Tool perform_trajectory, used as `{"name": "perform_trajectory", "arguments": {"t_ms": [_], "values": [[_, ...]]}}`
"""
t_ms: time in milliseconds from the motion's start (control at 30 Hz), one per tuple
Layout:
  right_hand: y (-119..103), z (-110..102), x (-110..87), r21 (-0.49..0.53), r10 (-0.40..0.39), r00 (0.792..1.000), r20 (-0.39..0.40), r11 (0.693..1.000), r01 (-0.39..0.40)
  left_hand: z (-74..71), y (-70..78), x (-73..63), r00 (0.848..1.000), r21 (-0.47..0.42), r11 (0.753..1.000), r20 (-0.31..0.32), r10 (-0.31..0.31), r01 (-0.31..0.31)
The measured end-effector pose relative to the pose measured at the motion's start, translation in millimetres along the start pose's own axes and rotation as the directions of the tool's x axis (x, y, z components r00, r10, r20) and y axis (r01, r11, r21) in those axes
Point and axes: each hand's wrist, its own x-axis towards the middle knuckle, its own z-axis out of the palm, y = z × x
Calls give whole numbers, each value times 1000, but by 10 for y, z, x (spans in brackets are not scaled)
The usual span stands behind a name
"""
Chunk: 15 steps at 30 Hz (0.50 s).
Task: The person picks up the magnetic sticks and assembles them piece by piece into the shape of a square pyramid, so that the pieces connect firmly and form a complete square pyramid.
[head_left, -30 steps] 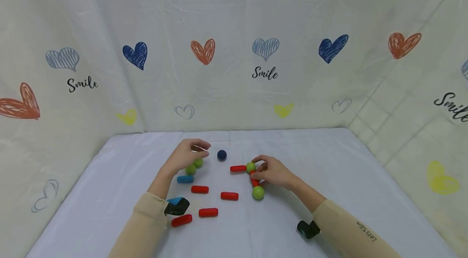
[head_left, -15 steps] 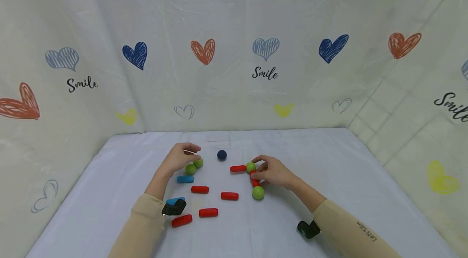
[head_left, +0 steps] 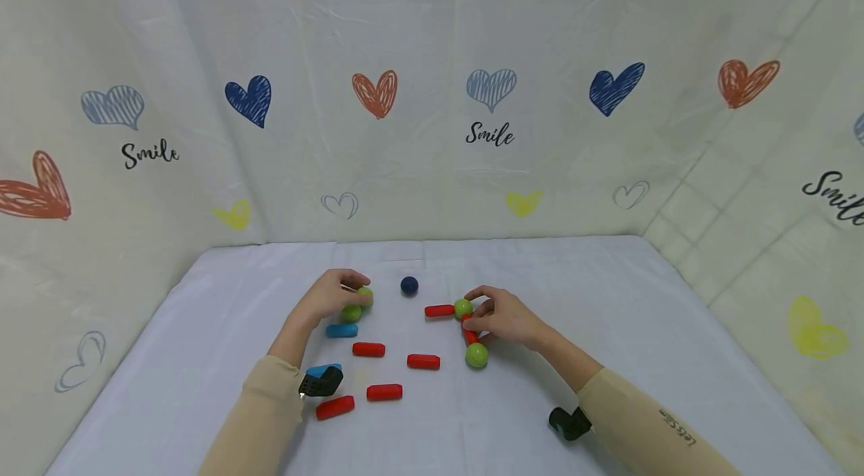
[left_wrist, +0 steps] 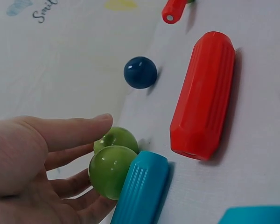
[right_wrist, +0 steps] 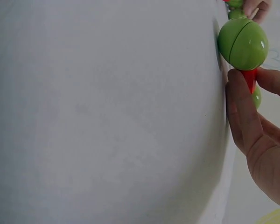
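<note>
In the head view my left hand (head_left: 332,294) is at two green balls, its thumb and fingers pinching the farther ball (head_left: 365,297). The nearer green ball (left_wrist: 113,171) sits beside the fingers, close to a blue ribbed rod (left_wrist: 142,186). My right hand (head_left: 502,317) pinches a red rod (head_left: 470,336) between thumb and fingers. That rod joins a green ball (head_left: 476,355) at its near end to another green ball (head_left: 463,308) at its far end. A second red rod (head_left: 439,311) extends left from the far ball.
A dark blue ball (head_left: 409,286) lies behind, between the hands. Loose red rods (head_left: 423,362) lie at centre and front left on the white cloth (head_left: 540,401). Another blue rod (head_left: 324,370) is partly behind the left wrist camera (head_left: 321,382). A printed curtain (head_left: 432,161) hangs behind.
My left hand has moved left and down to the green balls, and the farther ball has shifted slightly. My right hand and the joined pieces have stayed in place.
</note>
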Motion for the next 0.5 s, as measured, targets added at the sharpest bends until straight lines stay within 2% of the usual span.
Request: {"name": "perform_trajectory", "arguments": {"t_ms": [500], "values": [[-11,-3,-15,2,-4,1000,-1,1000,4,15,3,12,999,-12,1000,-50,-13,12]]}}
